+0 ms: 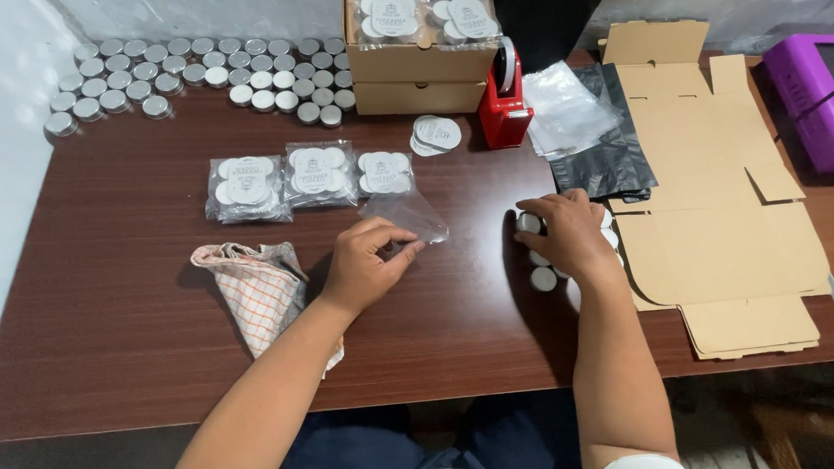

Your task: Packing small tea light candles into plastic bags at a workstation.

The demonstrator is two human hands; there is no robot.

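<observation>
Head view is showing me both hands on the brown counter (126,343). I am seeing the left hand (363,265) pinching a clear bag (408,215) with its grip, holding the bag's near edge. The right hand (564,233) is lying curled over a bunch of small white tins (543,279), fingers bent around them. Three packed bags (311,174) are sitting just behind the clear bag. A checked cloth (262,293) is lying near the left wrist.
</observation>
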